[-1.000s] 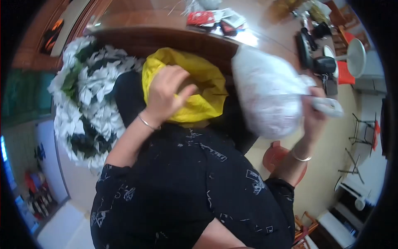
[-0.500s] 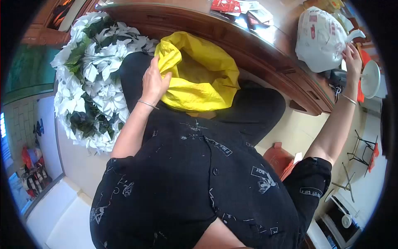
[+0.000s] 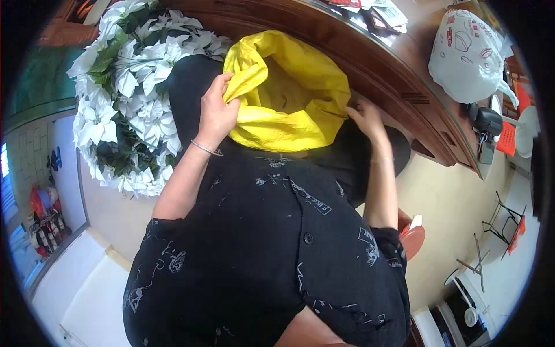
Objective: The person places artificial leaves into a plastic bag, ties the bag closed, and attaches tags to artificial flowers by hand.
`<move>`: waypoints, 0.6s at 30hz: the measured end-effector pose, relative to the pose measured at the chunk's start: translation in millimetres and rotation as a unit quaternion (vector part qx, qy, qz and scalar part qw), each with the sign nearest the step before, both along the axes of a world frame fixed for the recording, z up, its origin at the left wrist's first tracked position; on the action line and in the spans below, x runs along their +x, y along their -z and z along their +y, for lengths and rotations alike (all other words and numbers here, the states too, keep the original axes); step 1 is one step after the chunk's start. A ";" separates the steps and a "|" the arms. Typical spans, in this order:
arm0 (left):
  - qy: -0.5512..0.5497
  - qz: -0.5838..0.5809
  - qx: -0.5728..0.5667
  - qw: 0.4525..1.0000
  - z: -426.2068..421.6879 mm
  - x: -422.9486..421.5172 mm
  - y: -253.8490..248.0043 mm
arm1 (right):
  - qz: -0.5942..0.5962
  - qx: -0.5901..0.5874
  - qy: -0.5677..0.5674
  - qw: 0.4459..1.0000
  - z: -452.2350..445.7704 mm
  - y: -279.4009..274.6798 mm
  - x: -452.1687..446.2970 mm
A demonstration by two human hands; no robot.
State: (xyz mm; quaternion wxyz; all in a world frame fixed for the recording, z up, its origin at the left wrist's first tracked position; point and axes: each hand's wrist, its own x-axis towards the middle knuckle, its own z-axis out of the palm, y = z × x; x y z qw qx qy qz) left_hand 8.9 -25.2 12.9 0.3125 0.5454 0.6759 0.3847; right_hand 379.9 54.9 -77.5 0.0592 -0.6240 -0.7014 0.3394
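Between my knees stands a yellow woven sack (image 3: 283, 130), its mouth wide and facing up. My left hand (image 3: 218, 113) grips the folded left side of its rim. At the opposite side, my right hand (image 3: 367, 120) pinches the sack's right edge between thumb and fingers. The sack's inside is partly shadowed, with a small dark mark showing in it. Left of my left hand lies a big heap of white artificial poinsettias (image 3: 147, 78) with dark green leaves.
A wooden cabinet (image 3: 399, 87) runs along the far side. On its top sit a full white plastic bag (image 3: 467, 58), a black object (image 3: 487, 120) and scattered cards (image 3: 388, 16). A red stool (image 3: 411, 240) stands by my right elbow.
My right hand has left the white plastic bag on the cabinet and come down to the sack's right edge. The left hand keeps its hold on the rim.
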 end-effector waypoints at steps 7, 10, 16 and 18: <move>-0.015 -0.112 -0.007 0.994 -7.3 3.2 0.8 | 0.000 -0.007 0.029 1.000 14.1 99.9 -32.3; -0.034 -0.180 -0.002 0.983 -12.1 10.2 -13.6 | 0.053 0.035 0.036 0.997 11.5 57.3 -44.9; -0.066 -0.281 0.051 0.956 -17.6 24.8 -70.6 | 0.157 0.123 -0.053 0.978 16.9 -18.1 -56.9; -0.063 -0.288 0.082 0.952 -16.9 27.6 -91.6 | 0.151 0.107 -0.100 0.978 19.7 -55.3 -67.2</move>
